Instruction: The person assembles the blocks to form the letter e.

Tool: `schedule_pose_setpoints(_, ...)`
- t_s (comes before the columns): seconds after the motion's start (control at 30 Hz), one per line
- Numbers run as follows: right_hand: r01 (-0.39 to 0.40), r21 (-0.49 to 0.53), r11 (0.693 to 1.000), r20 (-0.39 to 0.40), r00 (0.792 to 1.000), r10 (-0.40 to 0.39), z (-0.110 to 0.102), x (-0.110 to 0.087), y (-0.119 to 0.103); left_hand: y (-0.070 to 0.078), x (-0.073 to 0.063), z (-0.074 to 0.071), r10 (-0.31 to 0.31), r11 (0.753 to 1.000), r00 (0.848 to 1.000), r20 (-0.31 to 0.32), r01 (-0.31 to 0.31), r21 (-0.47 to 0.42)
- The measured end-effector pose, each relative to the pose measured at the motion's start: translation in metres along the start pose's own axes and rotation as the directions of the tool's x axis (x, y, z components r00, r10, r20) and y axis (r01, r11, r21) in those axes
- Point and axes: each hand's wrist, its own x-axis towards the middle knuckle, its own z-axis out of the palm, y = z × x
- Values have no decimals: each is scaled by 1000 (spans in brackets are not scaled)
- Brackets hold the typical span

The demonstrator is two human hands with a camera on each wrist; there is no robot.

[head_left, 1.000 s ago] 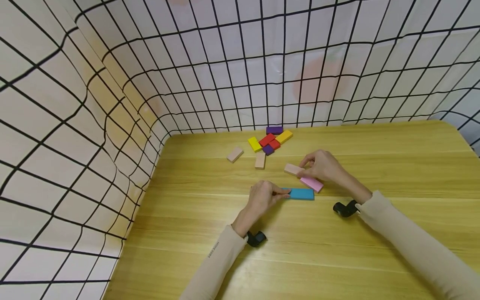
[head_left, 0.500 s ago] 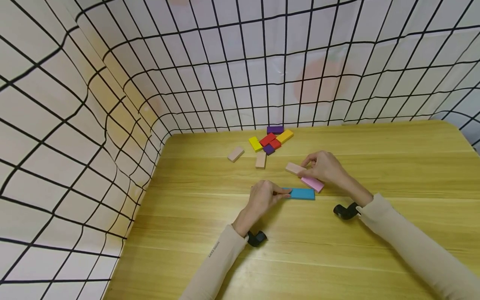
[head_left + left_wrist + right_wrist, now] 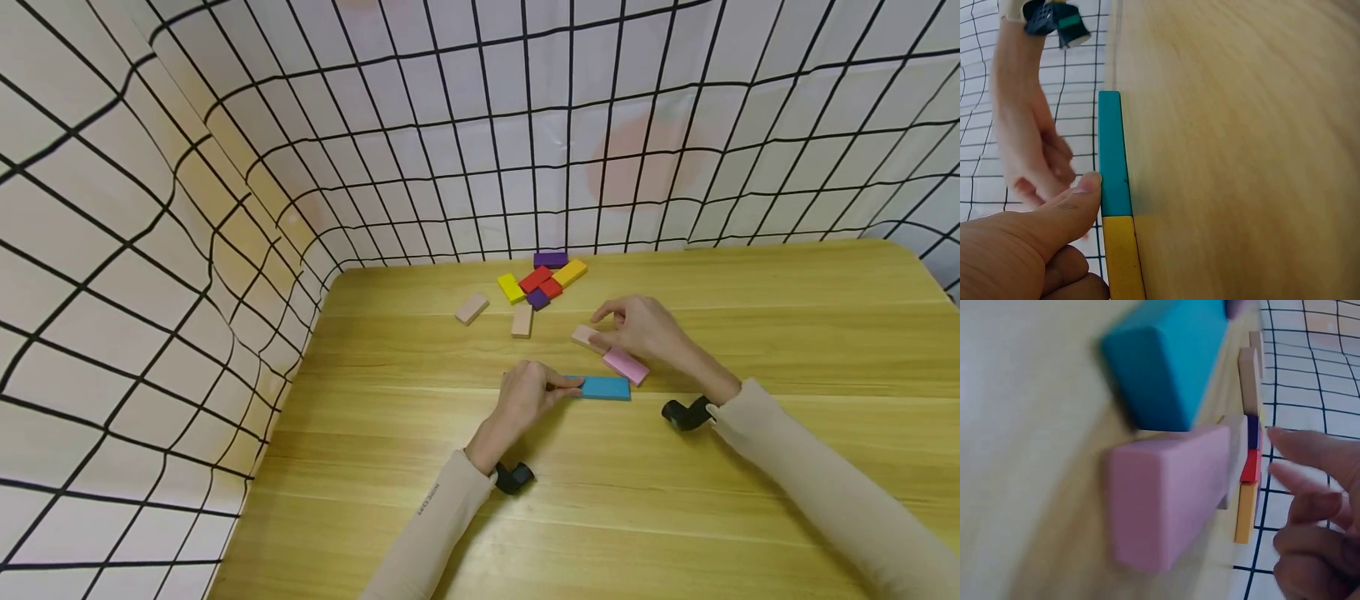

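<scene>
My left hand [image 3: 525,392] pinches the blue wooden block [image 3: 606,387] near its left part. In the left wrist view the thumb presses its side, and a yellow block [image 3: 1122,256] meets its end; the hand covers that block in the head view. My right hand [image 3: 643,325] is over a pale wooden block [image 3: 583,335], its index finger lifted off and its thumb beside or over the block's right end. A pink block [image 3: 626,365] lies end to end with the pale one, slanting towards the blue block's right end. In the right wrist view the fingers [image 3: 1316,540] hold nothing.
Farther back lie yellow [image 3: 511,288], red [image 3: 536,279], purple [image 3: 551,260] and orange-yellow [image 3: 570,273] blocks, close together. Two plain wooden blocks lie at left, one [image 3: 472,308] apart from the other [image 3: 522,321]. A black wire grid [image 3: 450,192] borders the table's back and left.
My right hand's fingers have spread and its index finger has come up off the pale block, with the hand shifting slightly left. The left hand stays on the blue block.
</scene>
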Motion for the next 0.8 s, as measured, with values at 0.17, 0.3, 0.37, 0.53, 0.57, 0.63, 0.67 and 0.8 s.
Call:
schedule_pose_setpoints(0.17, 90, 65, 994, 69, 993, -95, 1, 19, -12, -1, -1, 0, -9, 1000, 1000, 4, 9, 11)
schedule_pose_setpoints(0.3, 129, 108, 986, 125, 982, -142, 3, 39, -18, -1, -1, 0, -12, 1000, 1000, 9, 12, 13)
schedule_pose_setpoints(0.37, 136, 144, 980, 162, 974, -159, 4, 48, -20, -1, -1, 0, -10, 1000, 1000, 10, 10, 12)
schedule_pose_setpoints(0.53, 109, 250, 962, 265, 948, -176, 8, 70, -25, 0, 1, 0, -3, 1000, 1000, 6, 3, 13)
schedule_pose_setpoints(0.57, 108, 265, 958, 278, 943, -183, 9, 74, -26, 0, 1, 0, -4, 1000, 1000, 6, 4, 13)
schedule_pose_setpoints(0.63, 115, 279, 954, 291, 936, -198, 12, 81, -29, -1, 1, 0, -3, 1000, 1000, 4, 3, 17)
schedule_pose_setpoints(0.67, 120, 282, 952, 298, 932, -206, 14, 84, -30, -1, 1, 0, -4, 1000, 1000, 5, 4, 9)
schedule_pose_setpoints(0.8, 153, 288, 945, 333, 910, -248, 24, 96, -37, -3, 0, 0, 1, 1000, 1000, 1, -1, 20)
